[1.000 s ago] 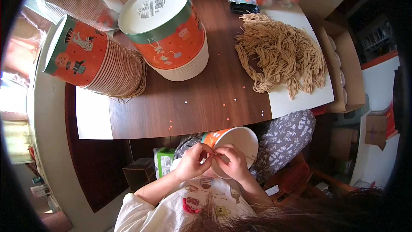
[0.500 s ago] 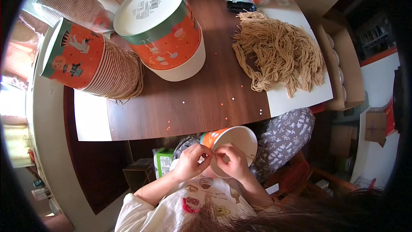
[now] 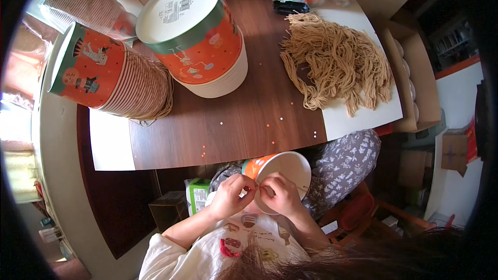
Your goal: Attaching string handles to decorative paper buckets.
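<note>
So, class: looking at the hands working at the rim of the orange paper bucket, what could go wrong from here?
1. The orange paper bucket sits on the lap, gripped only at its rim by the left hand and right hand; it may slip off.
2. The tall nested stack of orange paper buckets lies on its side by the brown wooden table edge; it could roll.

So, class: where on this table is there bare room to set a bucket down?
Bare brown tabletop runs along the near edge, between the upright bucket stack and the pile of cord. The white patch below the tipped stack is free too. The far side is crowded.
</note>
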The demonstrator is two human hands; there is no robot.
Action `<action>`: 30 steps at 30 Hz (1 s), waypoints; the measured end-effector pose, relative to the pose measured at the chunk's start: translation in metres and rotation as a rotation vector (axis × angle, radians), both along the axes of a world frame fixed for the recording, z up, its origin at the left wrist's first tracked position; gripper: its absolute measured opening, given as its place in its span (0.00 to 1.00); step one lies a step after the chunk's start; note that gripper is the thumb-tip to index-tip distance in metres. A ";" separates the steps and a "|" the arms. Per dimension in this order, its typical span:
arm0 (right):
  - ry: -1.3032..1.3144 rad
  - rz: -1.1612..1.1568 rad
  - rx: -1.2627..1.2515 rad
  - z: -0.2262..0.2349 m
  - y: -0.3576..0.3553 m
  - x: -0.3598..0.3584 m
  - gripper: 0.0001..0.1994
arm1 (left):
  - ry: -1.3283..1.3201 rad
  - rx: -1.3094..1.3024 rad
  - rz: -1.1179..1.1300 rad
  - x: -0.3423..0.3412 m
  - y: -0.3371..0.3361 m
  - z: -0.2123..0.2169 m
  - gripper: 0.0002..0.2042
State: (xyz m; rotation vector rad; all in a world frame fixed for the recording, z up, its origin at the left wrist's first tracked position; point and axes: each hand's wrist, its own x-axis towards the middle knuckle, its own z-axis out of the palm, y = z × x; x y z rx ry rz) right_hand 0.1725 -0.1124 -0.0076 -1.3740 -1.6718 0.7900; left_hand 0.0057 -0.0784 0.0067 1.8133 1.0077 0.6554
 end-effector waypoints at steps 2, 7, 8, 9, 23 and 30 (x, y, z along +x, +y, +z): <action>-0.044 -0.013 0.006 -0.002 -0.001 0.000 0.08 | -0.005 -0.017 0.003 0.001 0.000 0.002 0.07; -0.108 -0.032 0.024 -0.005 -0.003 0.002 0.09 | -0.019 0.017 -0.005 0.002 0.001 -0.001 0.08; -0.113 -0.033 0.032 -0.006 -0.003 0.002 0.09 | 0.014 0.045 -0.013 0.003 0.001 -0.001 0.08; -0.119 -0.035 0.040 -0.006 -0.003 0.002 0.09 | 0.047 0.073 -0.021 0.004 0.002 -0.001 0.08; 0.068 -0.036 -0.045 -0.005 -0.010 0.011 0.12 | 0.153 0.226 -0.012 0.010 0.000 -0.005 0.07; 0.029 -0.026 -0.033 -0.009 -0.011 0.015 0.10 | 0.126 0.208 -0.024 0.012 -0.001 -0.006 0.07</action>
